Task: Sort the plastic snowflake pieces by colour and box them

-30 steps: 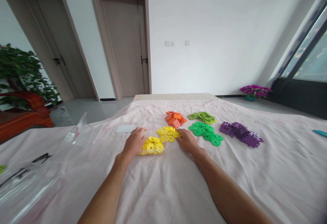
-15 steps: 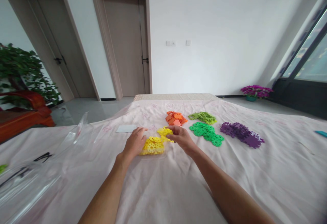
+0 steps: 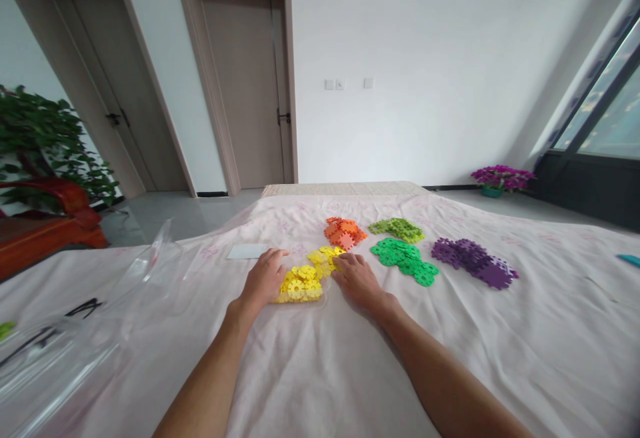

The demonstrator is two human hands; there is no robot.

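A low clear plastic box [image 3: 315,300] filled with yellow snowflake discs [image 3: 299,286] sits in front of me on the cloth. My left hand [image 3: 266,279] curls round the box's left side, thumb toward the discs. More yellow snowflake discs [image 3: 324,258] lie in a loose pile just beyond the box's right end. Palm down, my right hand [image 3: 356,279] rests at the right of that pile, its fingers stretched out and touching the nearest discs. Whatever lies beneath its fingertips is hidden.
Orange discs [image 3: 345,233], light green discs [image 3: 399,229], green discs [image 3: 404,260] and purple discs [image 3: 475,263] lie in separate piles behind and to the right. A white card [image 3: 247,251] lies left of centre. Clear plastic packaging [image 3: 65,365] spreads across the left side.
My right hand has lowered and turned palm down beside the loose yellow discs, its pinch loosened into stretched fingers. My left hand stays at the box.
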